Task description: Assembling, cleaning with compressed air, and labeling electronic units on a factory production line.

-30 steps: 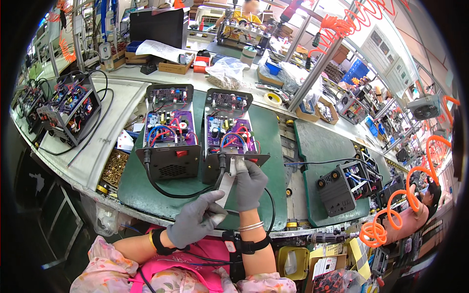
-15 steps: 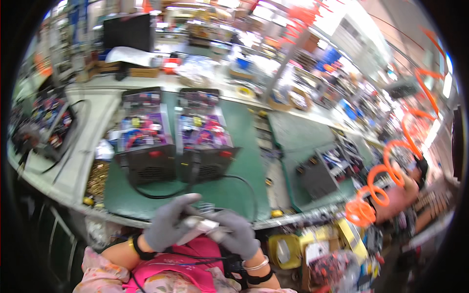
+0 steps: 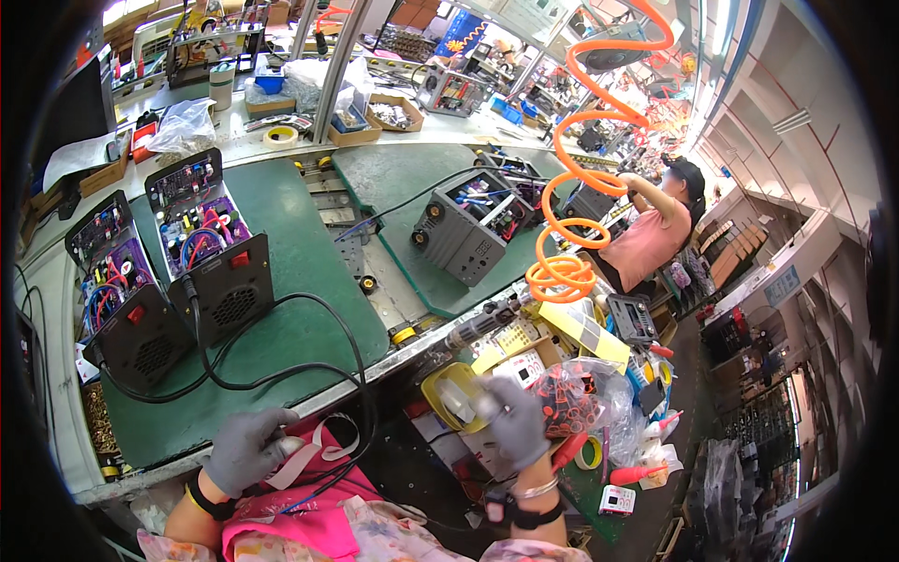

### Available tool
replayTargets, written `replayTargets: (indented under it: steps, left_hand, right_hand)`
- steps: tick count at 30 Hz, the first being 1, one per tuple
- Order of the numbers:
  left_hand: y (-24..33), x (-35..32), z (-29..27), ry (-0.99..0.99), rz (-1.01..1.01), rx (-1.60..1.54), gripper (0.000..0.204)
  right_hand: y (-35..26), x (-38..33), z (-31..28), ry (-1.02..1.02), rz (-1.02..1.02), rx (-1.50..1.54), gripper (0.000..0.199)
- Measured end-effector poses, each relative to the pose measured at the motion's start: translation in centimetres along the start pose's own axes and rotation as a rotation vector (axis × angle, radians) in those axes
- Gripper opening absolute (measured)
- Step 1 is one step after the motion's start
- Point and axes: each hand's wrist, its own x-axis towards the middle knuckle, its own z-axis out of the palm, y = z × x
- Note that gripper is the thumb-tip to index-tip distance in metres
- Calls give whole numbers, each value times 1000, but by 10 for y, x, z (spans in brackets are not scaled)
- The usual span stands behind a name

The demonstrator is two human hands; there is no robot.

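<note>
My left hand (image 3: 245, 453), in a grey glove, is closed on a narrow white strip (image 3: 302, 456) that curls over my lap beside a pink cloth (image 3: 323, 506). My right hand (image 3: 513, 423), gloved alike, is beside a yellow tray (image 3: 433, 382) holding something whitish. Its fingertips are blurred, and whether they grip anything is unclear. Ahead on the left, two opened electronic units (image 3: 225, 290) with black vented panels and red switches stand on a green mat (image 3: 309, 342). A black cable (image 3: 323, 304) runs from one of them down past the bench edge.
A third opened unit (image 3: 464, 234) rests on another green mat (image 3: 375, 173). An orange coiled hose (image 3: 562, 276) hangs at the right. Below it lie a red-handled tool (image 3: 637, 474), a bag of red and black parts (image 3: 568, 398) and tape rolls. Beyond, a person (image 3: 651, 229) works.
My view has turned right. My hands, together before, are now apart: the left keeps the white strip by my lap, the right has moved out to the yellow tray.
</note>
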Motion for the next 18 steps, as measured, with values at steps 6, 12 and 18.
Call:
replayTargets:
  steps: [6, 12, 18]
  left_hand:
    - [-2, -5, 5, 46, 57, -55, 31]
    - [-12, -14, -2, 81, -30, 9, 30]
    - [-15, -15, -4, 105, -94, 23, 33]
  right_hand:
    - [120, 112, -49, 171, 416, -768, 51]
    - [256, 168, -92, -67, 754, -673, 82]
    - [309, 160, -77, 605, 693, 259, 64]
